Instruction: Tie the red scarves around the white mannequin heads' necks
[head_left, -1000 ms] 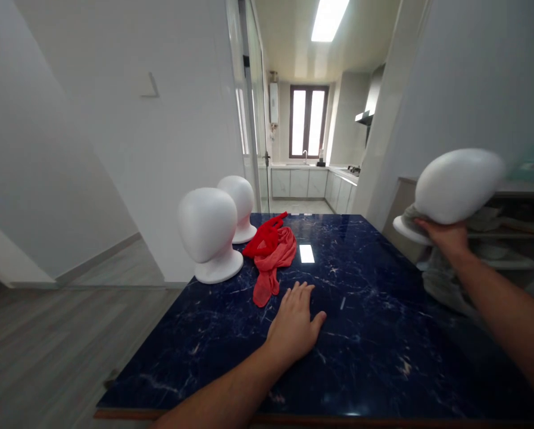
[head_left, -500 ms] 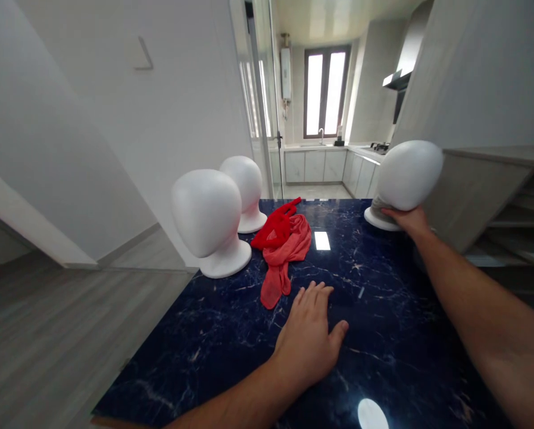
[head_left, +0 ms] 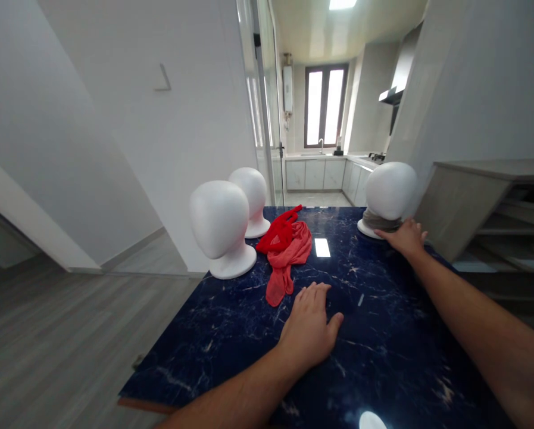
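My left hand [head_left: 309, 325] lies palm down over the dark blue marbled tabletop [head_left: 231, 339], fingers stretched out, holding nothing. Just beyond its fingertips is a bunched coral-red scarf [head_left: 289, 253], with a brighter red cloth [head_left: 278, 232] overlapping it. My right hand [head_left: 405, 239] is at the neck of a white mannequin head [head_left: 390, 189] at the far right. Its thumb points left along the base and its fingers are apart, not wrapped round the neck. A grey-brown cloth band [head_left: 383, 223] circles that neck. The head stands upright on its round base.
Two more white mannequin heads, a nearer one [head_left: 221, 220] and a farther one [head_left: 250, 190], stand at the table's left edge. A wooden shelf unit [head_left: 476, 185] is to the right. Past the table lies a kitchen with a window [head_left: 324, 106].
The right mannequin head went from tilted to upright on its base. My right hand has loosened from its neck and sits lower. My left hand has barely moved; the camera view shifted slightly.
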Tool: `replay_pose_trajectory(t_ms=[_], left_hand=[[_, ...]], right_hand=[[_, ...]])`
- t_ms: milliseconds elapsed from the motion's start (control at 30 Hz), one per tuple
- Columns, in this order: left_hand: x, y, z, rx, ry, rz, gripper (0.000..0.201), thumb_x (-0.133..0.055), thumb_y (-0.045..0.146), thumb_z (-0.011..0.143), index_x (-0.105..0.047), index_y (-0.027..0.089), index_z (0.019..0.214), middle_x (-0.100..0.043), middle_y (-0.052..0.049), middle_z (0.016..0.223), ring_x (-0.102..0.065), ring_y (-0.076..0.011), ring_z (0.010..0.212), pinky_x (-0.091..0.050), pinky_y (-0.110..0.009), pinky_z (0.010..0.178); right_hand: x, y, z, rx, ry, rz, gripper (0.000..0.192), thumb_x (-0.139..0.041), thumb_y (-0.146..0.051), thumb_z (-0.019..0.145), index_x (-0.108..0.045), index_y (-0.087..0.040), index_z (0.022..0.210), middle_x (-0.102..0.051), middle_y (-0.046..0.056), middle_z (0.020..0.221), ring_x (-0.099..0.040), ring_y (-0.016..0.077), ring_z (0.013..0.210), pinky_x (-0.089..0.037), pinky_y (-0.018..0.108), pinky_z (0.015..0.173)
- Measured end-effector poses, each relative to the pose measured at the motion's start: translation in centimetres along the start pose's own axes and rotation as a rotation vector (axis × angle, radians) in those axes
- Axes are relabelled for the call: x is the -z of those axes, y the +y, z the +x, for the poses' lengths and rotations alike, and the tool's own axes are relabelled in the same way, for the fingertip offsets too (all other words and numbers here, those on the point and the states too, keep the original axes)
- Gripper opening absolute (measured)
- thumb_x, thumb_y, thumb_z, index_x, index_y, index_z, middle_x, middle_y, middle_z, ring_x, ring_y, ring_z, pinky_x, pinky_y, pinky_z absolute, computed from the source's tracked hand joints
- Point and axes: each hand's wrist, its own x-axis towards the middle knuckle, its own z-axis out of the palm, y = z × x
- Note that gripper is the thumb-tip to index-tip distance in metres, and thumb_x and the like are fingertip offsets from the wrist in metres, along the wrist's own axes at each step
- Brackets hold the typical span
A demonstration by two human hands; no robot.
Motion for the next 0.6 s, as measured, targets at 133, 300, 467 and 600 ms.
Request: replay_pose_trajectory(t_ms=[133,300,467,600], left_hand=[[0.0,-0.1,0.2,0.009,0.024,-0.007,0.062,-0.059,0.046,0.099,-0.049,0.021,0.155,-0.054,-0.014,0.16,-0.042,-0.0333,0.155,-0.03,-0.052,0.131],[0.2,-0.1,0.5,0.023,0.086,-0.097,0.054,-0.064,0.043,0.097,-0.058,0.02,0.145,-0.064,-0.015,0.146,-0.056,-0.0317,0.142,-0.04,-0.047,0.122],[1.6,-0.6,0.7,0.079,0.08,-0.386,0.035,-0.067,0.034,0.092,-0.07,0.018,0.123,-0.076,-0.011,0.122,-0.072,-0.0248,0.113,-0.054,-0.036,0.101],[6.6,-4.0,-0.4,0.19,0.145,-0.329,0.019,-0.068,0.037,0.088,-0.072,0.019,0.091,-0.078,-0.006,0.091,-0.074,-0.0227,0.089,-0.053,-0.031,0.08]], right_hand=[[0.9,0.8,-4.9,0.058,-0.058,-0.145,0.102,-0.056,-0.07,0.096,-0.03,0.005,0.16,-0.039,0.038,0.16,-0.03,0.0472,0.153,-0.019,0.061,0.123],[2.7,0.1,-12.0,0.116,-0.284,-0.258,0.092,-0.039,-0.069,0.1,-0.036,-0.001,0.162,-0.041,0.031,0.163,-0.032,0.0495,0.153,-0.023,0.068,0.122],[4.6,-0.9,-17.6,0.212,-0.304,-0.281,0.084,-0.031,-0.064,0.104,-0.036,-0.007,0.165,-0.039,0.024,0.167,-0.03,0.0464,0.156,-0.023,0.068,0.124],[5.4,-1.3,-19.3,0.161,-0.269,-0.241,0.075,-0.032,-0.059,0.106,-0.043,-0.008,0.161,-0.049,0.025,0.159,-0.039,0.0436,0.149,-0.029,0.067,0.12]])
